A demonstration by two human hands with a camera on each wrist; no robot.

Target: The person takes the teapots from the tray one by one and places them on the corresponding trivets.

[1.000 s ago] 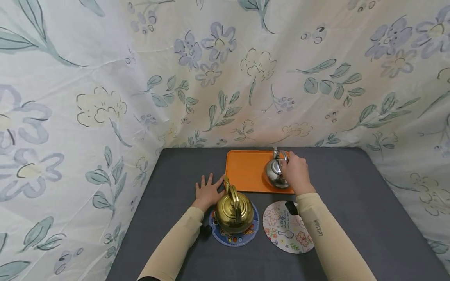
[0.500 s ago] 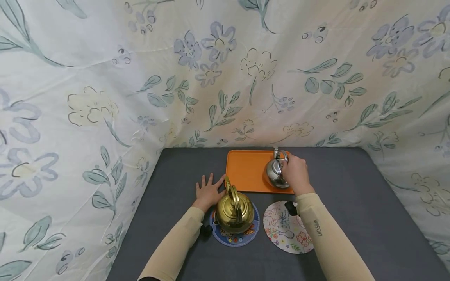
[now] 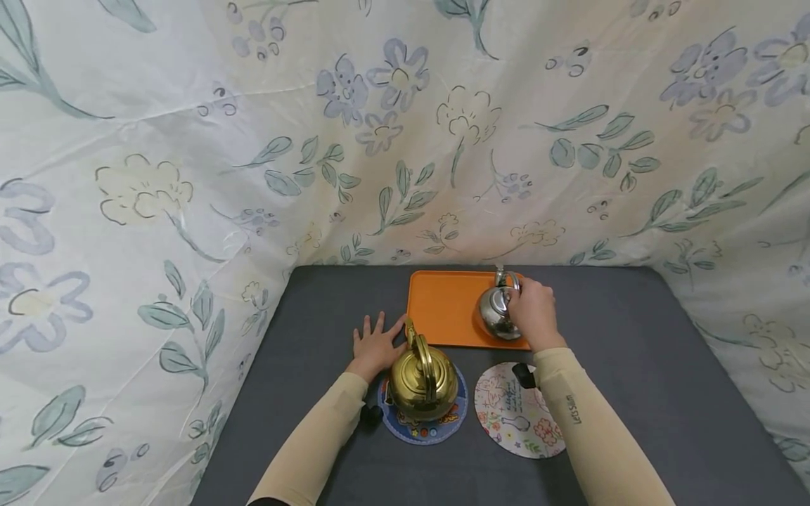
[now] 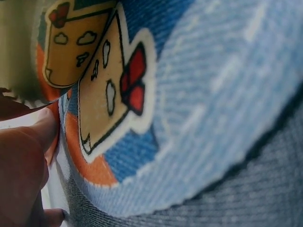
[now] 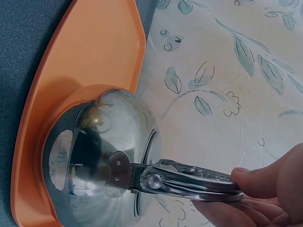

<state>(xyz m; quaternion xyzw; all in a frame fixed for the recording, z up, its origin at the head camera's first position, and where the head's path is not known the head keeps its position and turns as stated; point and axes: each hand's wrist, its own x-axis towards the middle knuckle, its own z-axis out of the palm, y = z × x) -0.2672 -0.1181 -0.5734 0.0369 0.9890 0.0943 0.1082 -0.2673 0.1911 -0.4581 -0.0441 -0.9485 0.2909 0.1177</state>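
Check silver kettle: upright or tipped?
Upright: silver kettle has its lid facing up, handle above, gripped by the right hand.

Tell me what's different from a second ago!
The left part of the flowery cloth has shifted leftward in the head view. Nothing was grabbed or let go: the right hand still holds the silver kettle by its handle, and the left hand stays beside the gold kettle.

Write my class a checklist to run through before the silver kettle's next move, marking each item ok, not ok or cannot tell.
1. Right hand grips the handle of the silver kettle: ok.
2. Gold kettle stands on the blue mat: ok.
3. Floral mat fully visible from the head camera: not ok, the right sleeve overlaps it.
4. Left hand not touching the gold kettle: cannot tell.
5. Silver kettle holds no liquid: cannot tell.
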